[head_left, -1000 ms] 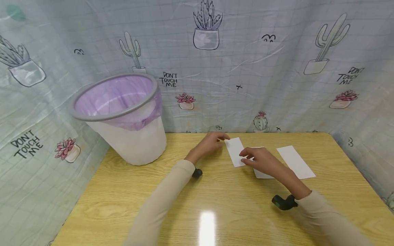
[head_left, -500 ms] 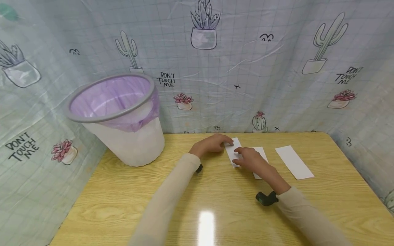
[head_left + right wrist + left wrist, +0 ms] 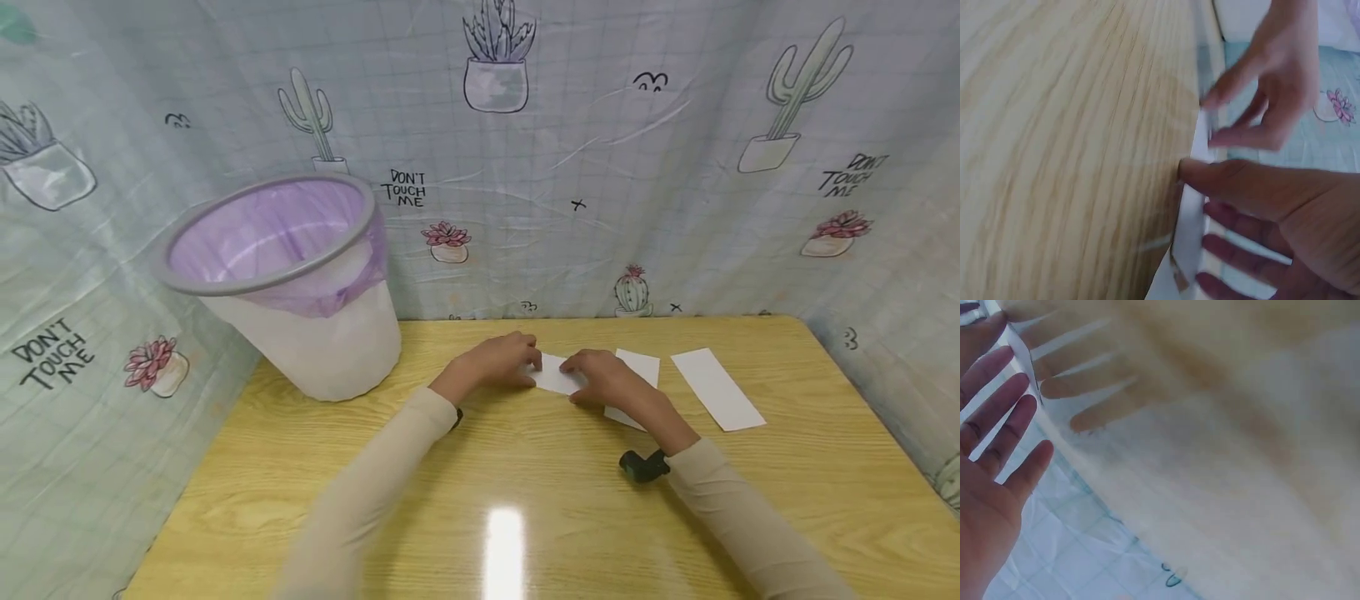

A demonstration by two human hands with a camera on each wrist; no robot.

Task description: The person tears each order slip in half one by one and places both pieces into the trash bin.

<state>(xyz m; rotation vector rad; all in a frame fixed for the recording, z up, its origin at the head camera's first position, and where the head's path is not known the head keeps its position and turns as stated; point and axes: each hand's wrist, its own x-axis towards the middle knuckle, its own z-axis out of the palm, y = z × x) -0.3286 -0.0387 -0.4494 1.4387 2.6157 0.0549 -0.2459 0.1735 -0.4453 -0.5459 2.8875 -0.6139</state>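
A white paper strip [image 3: 553, 375] lies crosswise on the wooden table, between my two hands. My left hand [image 3: 491, 364] holds its left end, with thumb and fingertips at the two long edges. My right hand [image 3: 607, 379] grips the right part the same way; in the right wrist view its thumb [image 3: 1210, 175] presses the near edge and the fingers reach the far one. A second white strip [image 3: 643, 365], partly hidden by the right hand and forearm, lies just to the right. Further right rests a third strip [image 3: 718, 389], uncovered.
At the back left stands a white bin [image 3: 330, 346] with a grey rim and purple liner [image 3: 273, 229]. A patterned curtain [image 3: 570, 150] hangs behind the table [image 3: 420, 500] and at its sides. Dark cameras are strapped to both wrists.
The strip between the hands has turned from lengthwise to crosswise and come slightly nearer. My left hand has drawn back a little; the right hand has moved left and closed on the strip.
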